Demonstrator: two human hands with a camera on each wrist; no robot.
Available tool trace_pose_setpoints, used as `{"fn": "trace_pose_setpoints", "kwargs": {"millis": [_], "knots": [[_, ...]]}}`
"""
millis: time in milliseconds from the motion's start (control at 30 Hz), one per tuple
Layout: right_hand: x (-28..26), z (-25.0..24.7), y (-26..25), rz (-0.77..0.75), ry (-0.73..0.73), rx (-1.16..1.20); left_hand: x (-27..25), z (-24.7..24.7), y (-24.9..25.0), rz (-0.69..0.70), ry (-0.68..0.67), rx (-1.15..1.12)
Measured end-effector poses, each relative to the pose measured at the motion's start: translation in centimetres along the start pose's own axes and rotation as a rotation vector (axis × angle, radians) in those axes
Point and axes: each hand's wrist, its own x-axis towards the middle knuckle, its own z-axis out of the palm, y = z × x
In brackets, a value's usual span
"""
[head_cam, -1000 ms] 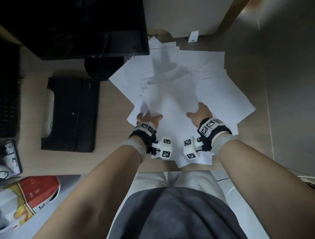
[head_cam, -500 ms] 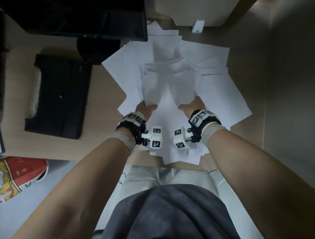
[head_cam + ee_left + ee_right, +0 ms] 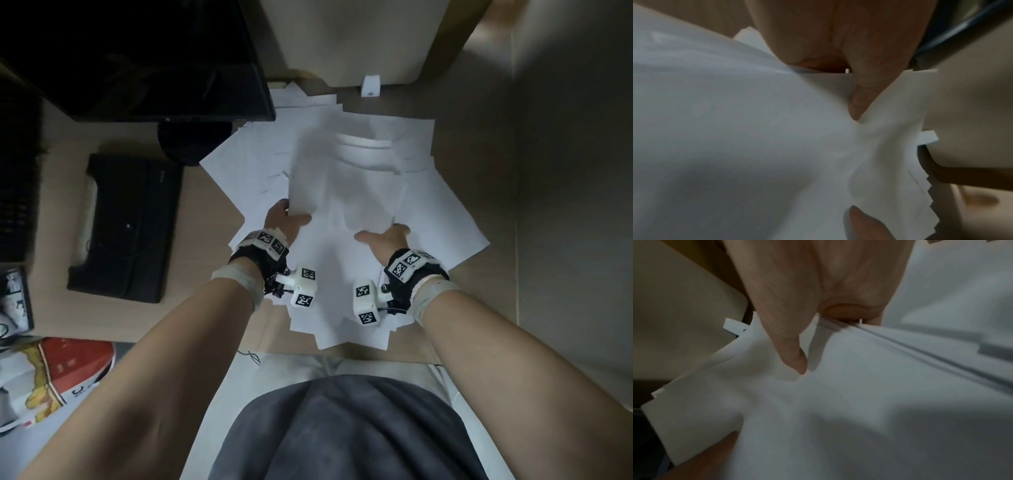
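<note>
A loose pile of white paper sheets [image 3: 342,192] lies fanned out on the wooden desk [image 3: 202,240]. My left hand [image 3: 284,219] grips the left edge of a bundle of sheets, thumb on top and fingers hidden under the paper. My right hand [image 3: 387,236] holds the bundle's right edge the same way. In the left wrist view the thumb [image 3: 859,100] presses into the paper [image 3: 735,129]. The right wrist view has the thumb [image 3: 793,356] on top of the sheets [image 3: 859,402], with layered edges beside it. The bundle bows upward between the hands.
A dark monitor [image 3: 144,58] and its round foot [image 3: 191,144] stand at the back left. A black case [image 3: 126,226] lies on the desk to the left. A small white block [image 3: 370,85] sits at the back. A red and white bag [image 3: 54,373] lies low at the left.
Both hands have lifted the bundle's side edges, so the sheets bow up between them. The hands sit a little farther apart than before.
</note>
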Motion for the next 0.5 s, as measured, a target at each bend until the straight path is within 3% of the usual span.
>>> {"fn": "trace_pose_setpoints", "kwargs": {"millis": [100,200,300,400,500], "knots": [[-0.2,0.7,-0.7,0.007,-0.028,-0.003,1.0,-1.1,1.6,0.093,0.005,0.049],[-0.4,2.5,-1.8,0.018,-0.002,0.008,3.1,-3.0,2.1,0.058,-0.039,0.021],[-0.9,4.9,-2.7,0.098,0.100,-0.088,5.1,-4.8,1.1,-0.114,-0.072,0.297],[-1.1,7.0,-3.3,0.137,0.121,-0.057,6.8,-6.1,-1.4,-0.175,-0.148,0.655],[-0.9,9.2,-3.9,0.121,0.093,0.155,8.1,-7.1,-3.2,-0.154,-0.162,0.647]]}}
